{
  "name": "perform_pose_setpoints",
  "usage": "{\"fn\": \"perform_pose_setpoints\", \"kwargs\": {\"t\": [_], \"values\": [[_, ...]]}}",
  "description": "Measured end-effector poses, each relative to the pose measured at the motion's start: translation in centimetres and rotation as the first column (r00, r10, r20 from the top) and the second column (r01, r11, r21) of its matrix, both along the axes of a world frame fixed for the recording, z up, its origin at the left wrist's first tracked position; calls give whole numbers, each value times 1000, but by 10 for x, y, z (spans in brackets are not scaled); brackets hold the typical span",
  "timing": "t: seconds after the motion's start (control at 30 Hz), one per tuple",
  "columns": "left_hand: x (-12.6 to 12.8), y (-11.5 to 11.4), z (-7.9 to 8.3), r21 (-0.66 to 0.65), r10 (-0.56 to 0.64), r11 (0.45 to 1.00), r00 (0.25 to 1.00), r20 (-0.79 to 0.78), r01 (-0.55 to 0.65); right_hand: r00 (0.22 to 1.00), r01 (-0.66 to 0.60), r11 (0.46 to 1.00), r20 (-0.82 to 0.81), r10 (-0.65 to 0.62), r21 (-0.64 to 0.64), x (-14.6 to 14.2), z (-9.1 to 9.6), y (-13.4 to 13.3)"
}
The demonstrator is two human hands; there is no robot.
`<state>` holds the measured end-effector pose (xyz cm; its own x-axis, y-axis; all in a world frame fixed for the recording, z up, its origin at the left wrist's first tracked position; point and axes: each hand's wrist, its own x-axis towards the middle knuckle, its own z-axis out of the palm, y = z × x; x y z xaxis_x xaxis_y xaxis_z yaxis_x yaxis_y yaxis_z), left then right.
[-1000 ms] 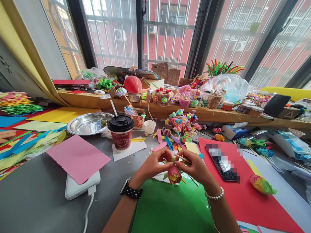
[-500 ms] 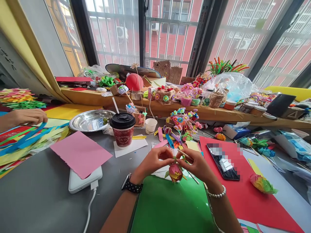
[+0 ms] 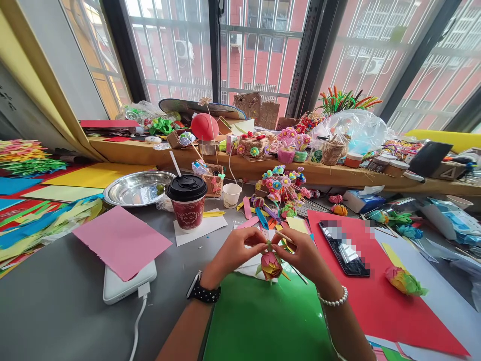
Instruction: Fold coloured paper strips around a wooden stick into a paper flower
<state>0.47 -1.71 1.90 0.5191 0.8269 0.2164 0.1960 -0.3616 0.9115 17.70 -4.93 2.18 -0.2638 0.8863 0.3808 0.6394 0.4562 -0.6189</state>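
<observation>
A pink and yellow paper flower [image 3: 271,267] with green leaf tips hangs bloom-down over the green board [image 3: 266,321]. My left hand [image 3: 237,249], with a watch at its wrist, pinches the green base of the flower between thumb and fingers. From the other side my right hand [image 3: 300,253], wearing a beaded bracelet, pinches that same green base. A thin pale stick [image 3: 284,235] lies across the fingers of my right hand. White paper [image 3: 253,268] lies behind the flower. The fingertips hide part of the green base.
At the left are a pink sheet [image 3: 122,240] on a white power bank [image 3: 130,285] and a lidded cup [image 3: 187,203]. A phone [image 3: 343,249] and another paper flower [image 3: 405,280] rest on red paper [image 3: 406,313] at the right. Behind stands a steel plate [image 3: 112,199].
Another person's hand at the far left, which held a blue strip, has gone out of view. My view has shifted slightly. My hands keep their pinch on the flower's base.
</observation>
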Motion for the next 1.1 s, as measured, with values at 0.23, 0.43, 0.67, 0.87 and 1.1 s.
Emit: {"fn": "perform_pose_setpoints", "kwargs": {"t": [0.23,0.43,0.67,0.87,1.1], "values": [[1,-4,2,34,-12,999,1000,-2,12,999,28,999,36,-29,30,0,0,-2],[1,-3,2,19,-18,1000,1000,-5,18,999,18,1000,43,-19,13,0,-2,0],[0,-3,4,-28,-27,999,999,-24,26,998,10,1000,62,-12,30,-1,0,-2],[-3,-4,6,-54,-35,998,999,-28,33,996,-7,1000,93,5,23,-1,3,-1],[-4,-3,5,-38,-5,999,999,-48,4,997,-9,1000,78,8,13,-1,2,-2]]}}
